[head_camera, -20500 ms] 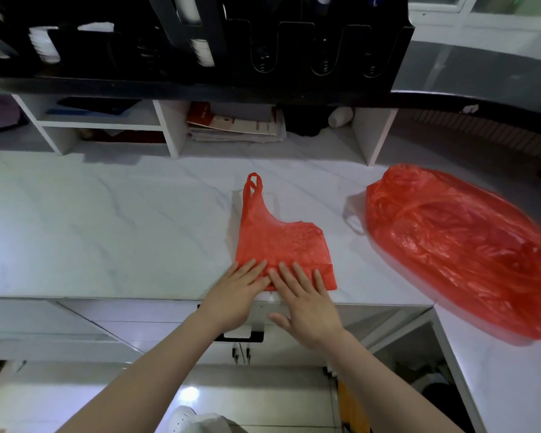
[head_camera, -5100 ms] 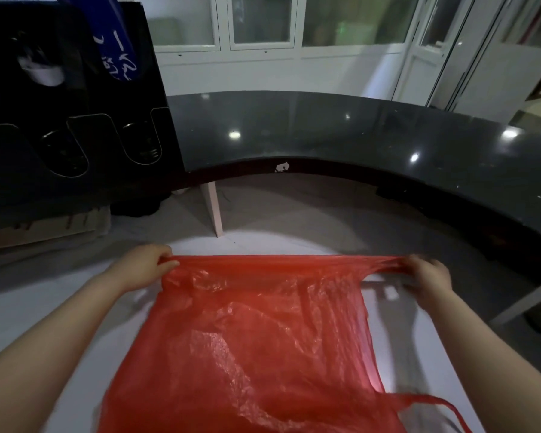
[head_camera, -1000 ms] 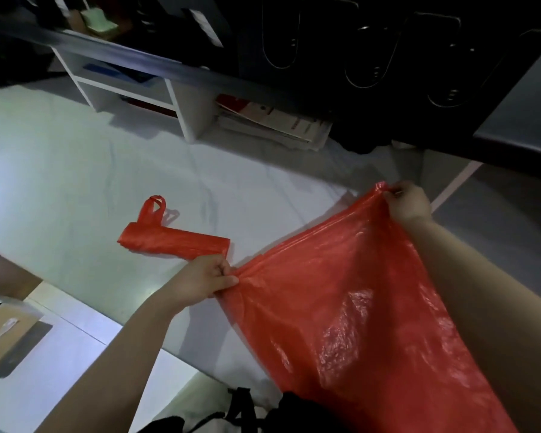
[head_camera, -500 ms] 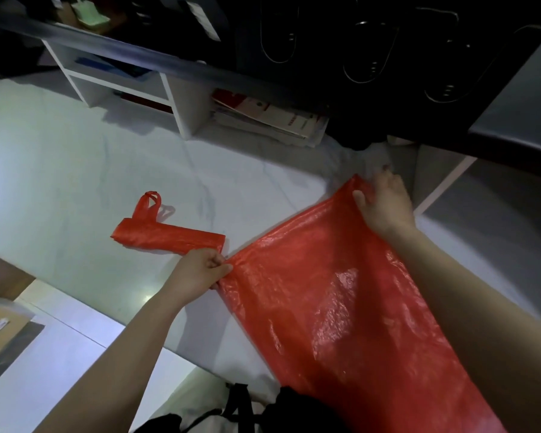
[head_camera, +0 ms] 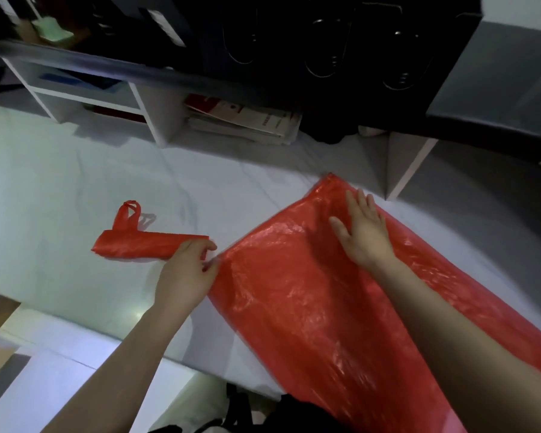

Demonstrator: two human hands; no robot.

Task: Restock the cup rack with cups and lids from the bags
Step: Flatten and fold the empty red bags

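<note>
The left hand (head_camera: 185, 273) pinched the big red bag (head_camera: 294, 307) by a corner; the right hand (head_camera: 363, 235) lay flat upon it.

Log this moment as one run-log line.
left hand: pinches large red bag corner | right hand: flat on large red bag | folded red bag: lying on counter
</note>
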